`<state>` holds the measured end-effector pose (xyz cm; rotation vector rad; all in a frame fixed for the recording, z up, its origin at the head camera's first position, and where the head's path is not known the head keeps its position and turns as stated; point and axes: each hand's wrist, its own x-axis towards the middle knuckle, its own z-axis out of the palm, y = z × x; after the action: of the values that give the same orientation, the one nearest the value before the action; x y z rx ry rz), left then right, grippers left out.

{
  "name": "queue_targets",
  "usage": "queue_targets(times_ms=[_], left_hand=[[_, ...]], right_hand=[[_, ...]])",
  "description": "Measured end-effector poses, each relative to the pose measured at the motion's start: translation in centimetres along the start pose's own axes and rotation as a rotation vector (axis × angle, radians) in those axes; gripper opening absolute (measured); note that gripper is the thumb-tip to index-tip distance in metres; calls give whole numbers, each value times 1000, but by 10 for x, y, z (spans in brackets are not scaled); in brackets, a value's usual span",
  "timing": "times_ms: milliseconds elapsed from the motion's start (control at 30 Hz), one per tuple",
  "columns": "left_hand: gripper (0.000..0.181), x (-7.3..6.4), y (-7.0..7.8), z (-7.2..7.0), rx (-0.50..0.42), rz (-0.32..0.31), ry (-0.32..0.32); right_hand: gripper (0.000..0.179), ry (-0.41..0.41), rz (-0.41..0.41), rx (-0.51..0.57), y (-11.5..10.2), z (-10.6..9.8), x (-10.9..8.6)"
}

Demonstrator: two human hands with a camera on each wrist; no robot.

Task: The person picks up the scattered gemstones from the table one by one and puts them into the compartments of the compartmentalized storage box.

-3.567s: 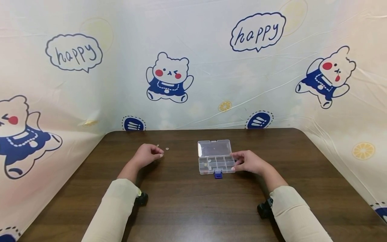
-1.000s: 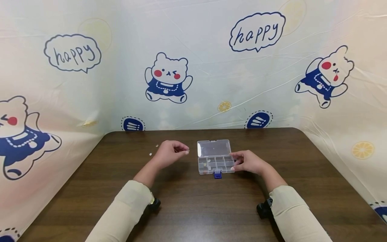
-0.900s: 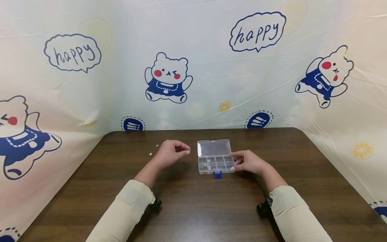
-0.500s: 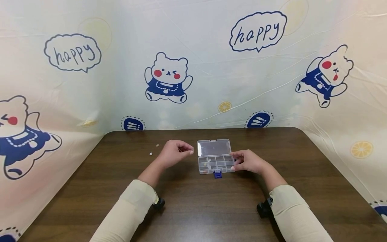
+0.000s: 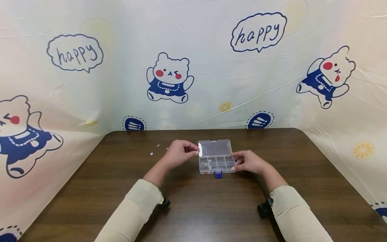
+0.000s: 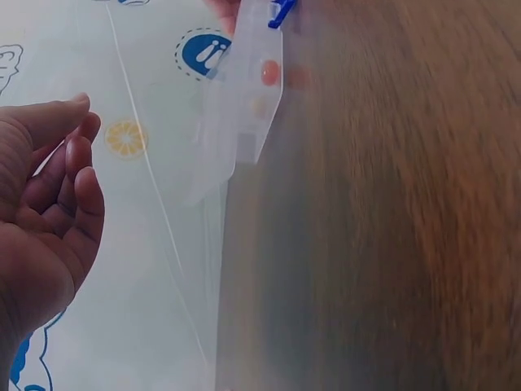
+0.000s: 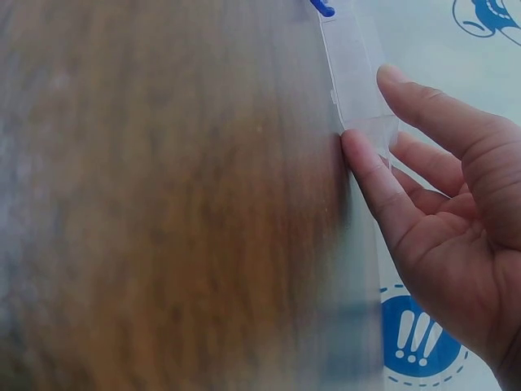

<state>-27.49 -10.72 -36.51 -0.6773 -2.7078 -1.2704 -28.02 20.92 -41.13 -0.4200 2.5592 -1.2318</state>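
A clear plastic compartment box [image 5: 222,164] stands on the table, its lid [image 5: 214,148] raised at the back and its blue latch [image 5: 218,175] folded down in front. My right hand [image 5: 249,162] grips the box's right end between thumb and fingers. Beside the lid's left edge, my left hand [image 5: 180,154] pinches thumb against index finger; the small pale pill there is almost wholly hidden by the fingertips. A white pill [image 5: 210,160] and a yellowish pill [image 5: 206,165] lie in left compartments. A red pill [image 6: 269,72] shows through the box wall in the left wrist view.
Several small pale pills lie left of my left hand on the brown wooden table [image 5: 193,208], among them a near pill [image 5: 152,153] and a farther pill [image 5: 158,145]. A printed cloth backdrop [image 5: 208,84] hangs behind the table and along both sides.
My left hand has moved right, from among the loose pills to the box's left side, still pinched. My right hand and the open box have stayed in place.
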Motion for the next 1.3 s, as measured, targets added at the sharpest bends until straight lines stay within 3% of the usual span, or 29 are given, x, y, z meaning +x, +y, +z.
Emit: queue_targets(times_ms=[700,1300], left_hand=[[9,8,8,29,-28,52,-80],[8,26,21,47,-50,42,-149]], right_hand=[[69,6,-1,-2,1,1,-2],[69,6,-9,0,-1,1,-2]])
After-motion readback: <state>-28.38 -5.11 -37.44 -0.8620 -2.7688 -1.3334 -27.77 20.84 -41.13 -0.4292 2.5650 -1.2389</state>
